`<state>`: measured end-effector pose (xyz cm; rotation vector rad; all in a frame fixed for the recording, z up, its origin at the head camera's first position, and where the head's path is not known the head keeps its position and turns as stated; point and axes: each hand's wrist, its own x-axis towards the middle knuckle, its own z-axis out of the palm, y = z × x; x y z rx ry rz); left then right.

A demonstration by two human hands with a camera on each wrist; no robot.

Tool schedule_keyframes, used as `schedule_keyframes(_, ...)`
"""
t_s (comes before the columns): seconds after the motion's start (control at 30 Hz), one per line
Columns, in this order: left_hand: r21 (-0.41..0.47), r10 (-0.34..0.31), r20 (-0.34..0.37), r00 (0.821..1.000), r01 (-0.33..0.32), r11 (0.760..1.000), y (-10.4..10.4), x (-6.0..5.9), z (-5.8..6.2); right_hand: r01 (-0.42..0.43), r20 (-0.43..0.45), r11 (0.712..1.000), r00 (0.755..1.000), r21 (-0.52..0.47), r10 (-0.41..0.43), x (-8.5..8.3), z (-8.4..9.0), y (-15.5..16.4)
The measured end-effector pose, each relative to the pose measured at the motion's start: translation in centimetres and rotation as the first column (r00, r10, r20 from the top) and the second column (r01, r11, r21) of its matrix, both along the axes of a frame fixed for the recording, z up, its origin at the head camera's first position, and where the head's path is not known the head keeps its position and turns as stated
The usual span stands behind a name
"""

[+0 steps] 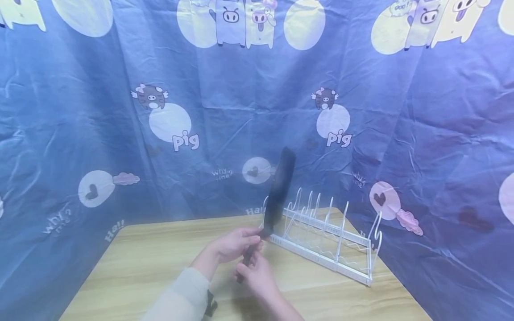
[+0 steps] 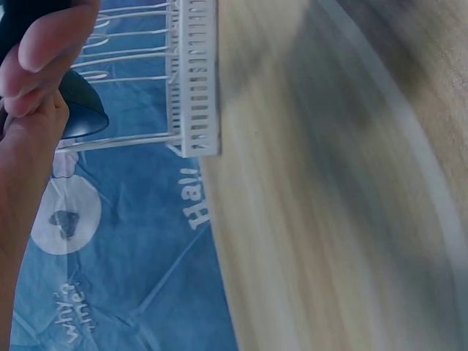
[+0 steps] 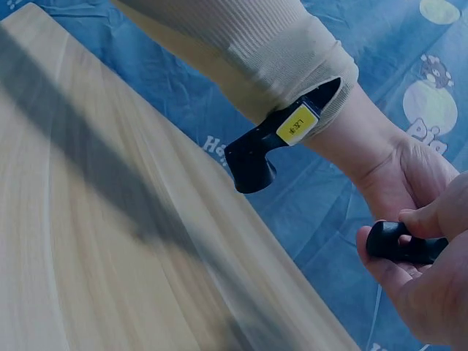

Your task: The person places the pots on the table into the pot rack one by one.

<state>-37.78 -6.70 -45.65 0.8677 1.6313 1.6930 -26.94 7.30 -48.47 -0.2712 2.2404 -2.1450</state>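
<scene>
Both hands grasp a black pan's handle (image 1: 250, 256), left hand (image 1: 233, 244) above right hand (image 1: 257, 276), just beside the white rack (image 1: 333, 236); a firm two-handed grip should keep the raised pan (image 1: 281, 187) from tipping.

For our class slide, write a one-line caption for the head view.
Both hands, left hand and right hand, grip a black pan upright beside a white rack.

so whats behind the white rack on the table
Behind the white rack hangs a blue cartoon-pig cloth. The black pan, gripped by both hands, covers the rack's left end and the cloth behind it.
</scene>
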Motion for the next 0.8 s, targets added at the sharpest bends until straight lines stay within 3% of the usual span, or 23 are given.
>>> schedule_keyframes(0.47, -0.044, 0.1, 0.1, 0.99, -0.096, 0.994, 1.9, -0.7, -2.5, -0.044, 0.058, 0.992, 0.997, -0.12, 0.051, -1.6, -2.2, 1.4)
schedule_keyframes(0.8, -0.046, 0.136, 0.128, 0.982, -0.132, 0.99, 2.4, -0.8, -3.7, -0.085, 0.069, 0.989, 0.993, -0.118, 0.093, -2.1, -3.3, 2.2)
